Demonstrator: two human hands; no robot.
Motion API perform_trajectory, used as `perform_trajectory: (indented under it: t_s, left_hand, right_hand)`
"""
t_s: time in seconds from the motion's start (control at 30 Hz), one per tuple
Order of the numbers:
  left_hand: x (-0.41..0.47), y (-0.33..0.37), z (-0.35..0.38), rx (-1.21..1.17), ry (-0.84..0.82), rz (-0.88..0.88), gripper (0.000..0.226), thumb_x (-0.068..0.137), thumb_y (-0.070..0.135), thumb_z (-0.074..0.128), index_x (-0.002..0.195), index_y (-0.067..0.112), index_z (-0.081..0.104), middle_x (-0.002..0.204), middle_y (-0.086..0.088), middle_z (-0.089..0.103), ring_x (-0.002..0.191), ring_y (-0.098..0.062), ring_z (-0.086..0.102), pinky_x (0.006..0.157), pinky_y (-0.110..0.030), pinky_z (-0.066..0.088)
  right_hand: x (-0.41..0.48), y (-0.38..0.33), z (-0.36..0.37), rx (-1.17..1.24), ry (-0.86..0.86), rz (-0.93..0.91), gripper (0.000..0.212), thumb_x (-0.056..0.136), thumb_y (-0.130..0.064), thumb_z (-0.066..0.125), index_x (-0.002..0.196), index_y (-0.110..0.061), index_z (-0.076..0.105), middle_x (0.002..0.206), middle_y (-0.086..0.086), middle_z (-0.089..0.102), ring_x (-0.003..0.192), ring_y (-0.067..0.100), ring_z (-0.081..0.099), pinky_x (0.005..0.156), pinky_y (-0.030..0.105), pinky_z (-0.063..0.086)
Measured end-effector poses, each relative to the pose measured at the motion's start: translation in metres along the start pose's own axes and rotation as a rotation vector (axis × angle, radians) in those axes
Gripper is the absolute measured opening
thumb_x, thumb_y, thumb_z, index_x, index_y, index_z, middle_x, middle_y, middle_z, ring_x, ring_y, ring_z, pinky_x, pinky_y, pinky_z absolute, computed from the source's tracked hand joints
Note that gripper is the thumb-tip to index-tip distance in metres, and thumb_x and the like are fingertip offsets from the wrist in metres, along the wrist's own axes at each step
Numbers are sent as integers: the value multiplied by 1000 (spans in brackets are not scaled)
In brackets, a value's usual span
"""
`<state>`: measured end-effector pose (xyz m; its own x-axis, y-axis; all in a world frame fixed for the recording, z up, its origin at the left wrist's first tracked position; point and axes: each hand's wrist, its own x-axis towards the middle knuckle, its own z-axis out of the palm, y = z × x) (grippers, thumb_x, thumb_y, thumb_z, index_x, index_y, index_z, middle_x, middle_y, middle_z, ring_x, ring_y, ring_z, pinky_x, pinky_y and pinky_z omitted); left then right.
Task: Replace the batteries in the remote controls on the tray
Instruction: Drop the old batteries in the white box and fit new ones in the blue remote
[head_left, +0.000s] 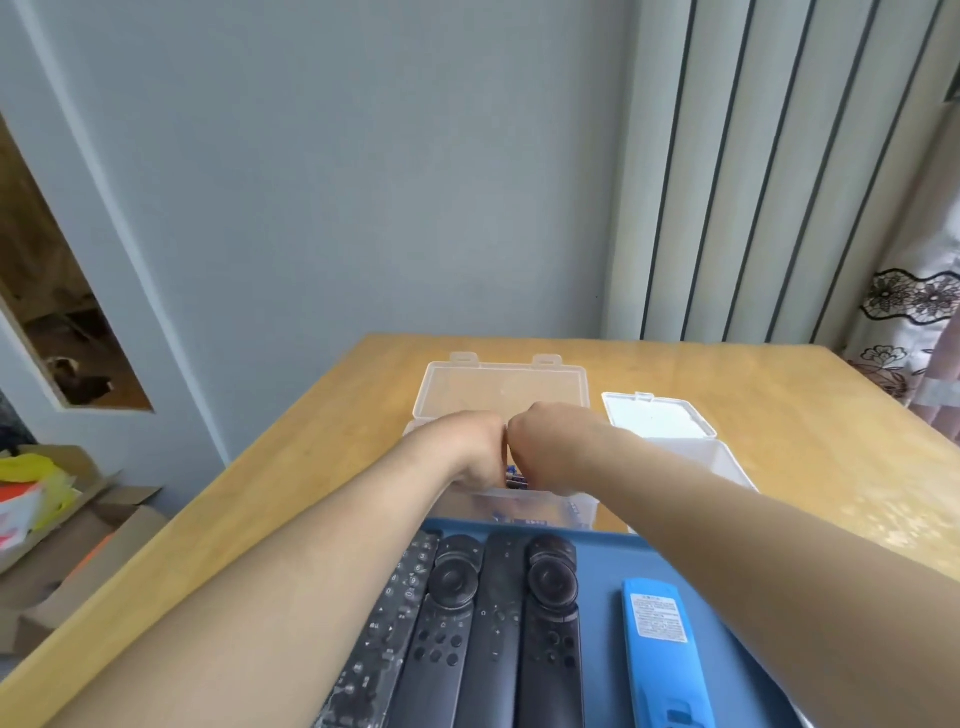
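Several black remotes (498, 623) lie side by side on a blue tray (602, 566) at the near edge. A blue remote (660, 649) lies face down to their right. Behind the tray stands a clear plastic box (576, 512) with its lid (504, 387) folded back. My left hand (475, 447) and my right hand (548, 447) reach down into this box, knuckles touching. Blue batteries (514, 478) show between the two hands. The fingers are hidden behind the backs of the hands, so I cannot tell what either one holds.
A second, white plastic box (722, 460) with an open lid (657, 415) stands to the right of the clear one. The wooden table (805, 415) meets a grey wall and a ribbed radiator at the back. Cardboard boxes (67, 545) sit on the floor at the left.
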<state>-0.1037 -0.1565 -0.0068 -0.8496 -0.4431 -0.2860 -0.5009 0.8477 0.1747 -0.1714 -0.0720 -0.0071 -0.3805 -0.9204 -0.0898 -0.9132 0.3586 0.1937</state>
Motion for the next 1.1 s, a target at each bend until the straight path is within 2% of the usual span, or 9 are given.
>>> perform_trajectory:
  t_s: [0.1,0.17,0.27,0.4,0.5,0.67,0.77,0.93,1.1]
  left_hand:
    - [5,-3,-2,20,-48,-8,31,62,28,88,77,16,65,80,0,66,67,-19,58,62,-27,50]
    - [3,-10,-4,-29,-38,-35,27,69,27,81,88,10,71,82,-2,68,72,-22,59,67,-30,51]
    - [-11,-23,-6,-478,114,-38,20,78,24,72,81,4,73,71,-3,64,63,-18,52,61,-25,45]
    - [-49,-26,-4,-1461,112,173,12,88,11,63,79,5,68,69,-6,67,53,-8,58,51,-14,50]
    - [-78,-19,1,-1744,58,296,11,80,16,65,72,9,71,67,-5,66,53,-8,59,48,-14,50]
    - [-112,3,9,-1830,5,380,12,80,15,66,70,11,73,72,-8,70,58,-12,65,51,-16,53]
    - [-136,22,21,-1754,-11,440,13,80,17,63,76,12,74,69,-7,69,54,-11,64,49,-15,52]
    - [-157,42,44,-1748,-63,479,20,83,15,65,101,17,72,74,-8,69,55,-12,64,51,-15,52]
    - [-165,57,67,-1819,-46,440,30,79,13,62,106,20,73,71,-10,67,55,-13,66,49,-16,53]
  right_hand:
    - [2,0,2,-16,-52,8,16,91,-5,55,105,-10,61,76,3,44,72,24,50,64,31,44]
    - [3,0,2,5,-60,4,12,91,-9,58,102,-9,62,70,1,43,70,22,51,64,31,46]
    - [0,12,-6,202,49,30,13,87,-19,64,91,-7,67,70,3,59,68,22,58,62,31,51]
    - [-32,32,-25,1081,197,98,8,84,-13,73,79,-7,73,73,10,71,60,15,60,55,24,50]
    - [-71,28,-32,1643,233,81,5,85,-4,70,81,-6,70,70,5,61,58,10,51,53,16,46]
    - [-124,16,-31,2068,243,41,15,72,-6,70,87,-9,71,79,3,67,68,12,58,62,19,52]
    - [-159,8,-27,2083,275,-5,18,75,-8,68,92,-10,71,88,8,72,75,14,69,67,23,56]
    - [-194,2,-13,2044,381,34,23,73,-11,70,96,-8,71,84,8,74,68,13,69,63,20,54]
    - [-214,-1,11,1973,369,113,27,71,-17,72,96,-8,71,82,10,71,66,18,68,63,23,55]
